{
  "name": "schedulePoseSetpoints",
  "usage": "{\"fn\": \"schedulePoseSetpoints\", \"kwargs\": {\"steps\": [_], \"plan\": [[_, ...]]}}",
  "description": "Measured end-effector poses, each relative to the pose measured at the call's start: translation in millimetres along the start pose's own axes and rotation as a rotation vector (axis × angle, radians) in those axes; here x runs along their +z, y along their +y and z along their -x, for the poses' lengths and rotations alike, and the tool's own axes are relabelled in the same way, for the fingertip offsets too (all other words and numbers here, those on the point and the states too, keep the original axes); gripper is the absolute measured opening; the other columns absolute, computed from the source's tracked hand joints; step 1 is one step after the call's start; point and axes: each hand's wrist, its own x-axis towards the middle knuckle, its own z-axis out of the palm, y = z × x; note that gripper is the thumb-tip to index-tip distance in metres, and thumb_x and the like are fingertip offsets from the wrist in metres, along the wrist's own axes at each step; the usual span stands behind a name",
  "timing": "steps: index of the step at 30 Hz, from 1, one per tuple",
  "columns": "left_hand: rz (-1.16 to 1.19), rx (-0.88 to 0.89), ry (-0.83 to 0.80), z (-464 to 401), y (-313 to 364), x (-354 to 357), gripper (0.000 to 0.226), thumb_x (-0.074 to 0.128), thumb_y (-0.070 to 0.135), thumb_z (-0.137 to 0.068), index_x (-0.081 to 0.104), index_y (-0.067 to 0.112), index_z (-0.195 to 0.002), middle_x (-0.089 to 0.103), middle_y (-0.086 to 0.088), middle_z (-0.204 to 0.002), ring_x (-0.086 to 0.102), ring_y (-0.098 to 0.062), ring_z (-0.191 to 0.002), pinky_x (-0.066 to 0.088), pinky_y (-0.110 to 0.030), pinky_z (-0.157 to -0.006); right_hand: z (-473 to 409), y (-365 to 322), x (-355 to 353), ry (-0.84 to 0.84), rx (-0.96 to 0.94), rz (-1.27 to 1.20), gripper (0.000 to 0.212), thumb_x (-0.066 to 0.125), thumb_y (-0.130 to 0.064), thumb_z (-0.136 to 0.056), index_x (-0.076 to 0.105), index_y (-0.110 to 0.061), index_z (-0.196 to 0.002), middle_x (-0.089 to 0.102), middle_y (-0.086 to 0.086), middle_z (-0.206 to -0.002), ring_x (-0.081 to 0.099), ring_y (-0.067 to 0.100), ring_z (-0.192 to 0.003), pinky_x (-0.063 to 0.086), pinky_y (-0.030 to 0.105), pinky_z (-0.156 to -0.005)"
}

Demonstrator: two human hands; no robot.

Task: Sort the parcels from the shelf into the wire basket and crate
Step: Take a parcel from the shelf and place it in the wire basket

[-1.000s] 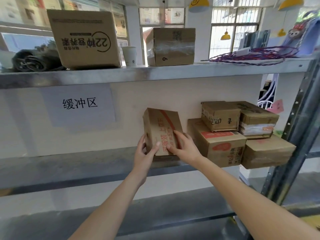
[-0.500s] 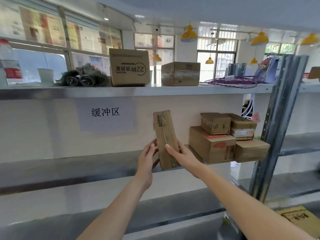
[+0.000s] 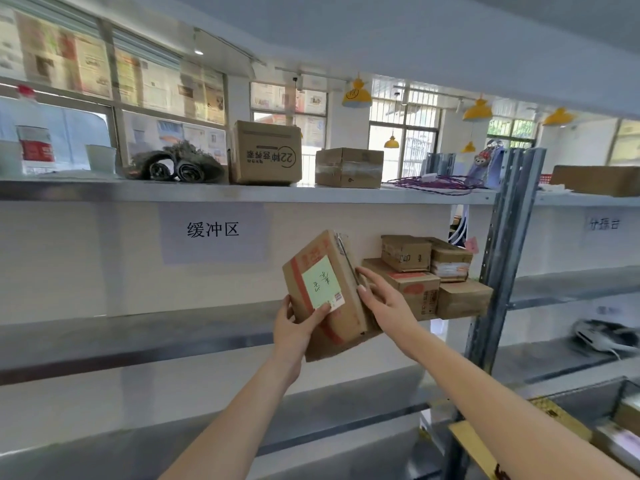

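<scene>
Item in hand: 1 cardboard parcel [image 3: 325,292] with a green handwritten label [image 3: 320,284], held tilted at frame centre, lifted clear of the middle shelf [image 3: 138,336]. It is gripped at its lower edge by the left hand [image 3: 299,329], thumb on the label; the right hand [image 3: 382,301] is laid along its right side, fingers fairly straight. Remaining on the shelf — a stack of 4 parcels [image 3: 429,275], right of centre. Wire basket and crate cannot be identified; sorting is judged early, with the held parcel undelivered.

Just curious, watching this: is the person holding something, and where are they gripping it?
Yes, a cardboard parcel. The left hand grips its lower left edge, thumb on the green label; the right hand steadies its right side.
</scene>
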Motion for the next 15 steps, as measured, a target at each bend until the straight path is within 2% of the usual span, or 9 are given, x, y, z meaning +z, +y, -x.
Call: {"fn": "schedulePoseSetpoints", "kwargs": {"steps": [2,4,6,8,11,15], "plan": [[-0.008,0.0,-0.009,3,-2,4,0.092,0.088,0.029,-0.075,0.039,0.02,-0.152,0.056,0.002,-0.14,0.057,-0.016,-0.117,0.048,-0.032,-0.094,2,1,-11,0.014,-0.02,0.11,0.042,0.048,-0.032,-0.106,0.045,-0.039,-0.147,0.054,-0.011,-0.137,0.056,0.003,-0.118,0.056,0.021,-0.084],[0.0,0.012,-0.026,4,-7,13,0.079,0.087,0.027,-0.077,0.048,0.019,-0.145,0.061,0.001,-0.136,0.062,-0.01,-0.11,0.051,-0.025,-0.085,4,5,-24,0.053,-0.012,0.192,0.045,0.046,-0.041,-0.106,0.042,-0.036,-0.151,0.047,-0.01,-0.144,0.048,0.01,-0.132,0.05,0.033,-0.103],[0.007,0.0,-0.071,5,-15,27,0.065,0.086,0.029,-0.079,0.055,0.023,-0.136,0.065,0.001,-0.129,0.063,-0.007,-0.103,0.052,-0.023,-0.073,15,8,-40,0.095,0.04,0.229,0.061,0.048,-0.057,-0.1,0.039,-0.031,-0.154,0.037,-0.01,-0.15,0.04,0.01,-0.136,0.047,0.027,-0.098],[0.03,-0.028,-0.117,8,-24,49,0.064,0.084,0.034,-0.08,0.053,0.033,-0.135,0.063,0.003,-0.127,0.063,-0.013,-0.104,0.054,-0.031,-0.075,29,14,-60,0.126,0.099,0.26,0.072,0.055,-0.061,-0.095,0.037,-0.027,-0.155,0.033,-0.008,-0.15,0.042,0.013,-0.133,0.052,0.024,-0.092],[0.054,-0.065,-0.211,11,-40,87,0.069,0.077,0.036,-0.086,0.044,0.035,-0.147,0.059,0.003,-0.128,0.06,-0.017,-0.108,0.052,-0.041,-0.085,50,32,-95,0.188,0.162,0.325,0.062,0.058,-0.046,-0.099,0.037,-0.028,-0.155,0.039,-0.002,-0.151,0.047,0.015,-0.128,0.049,0.033,-0.102],[-0.012,-0.101,-0.333,14,-66,144,0.072,0.074,0.036,-0.089,0.038,0.043,-0.151,0.057,-0.002,-0.132,0.058,-0.025,-0.114,0.051,-0.045,-0.088,81,51,-151,0.281,0.22,0.255,0.062,0.06,-0.033,-0.101,0.033,-0.026,-0.156,0.047,-0.011,-0.148,0.046,0.008,-0.13,0.043,0.03,-0.104]]}}
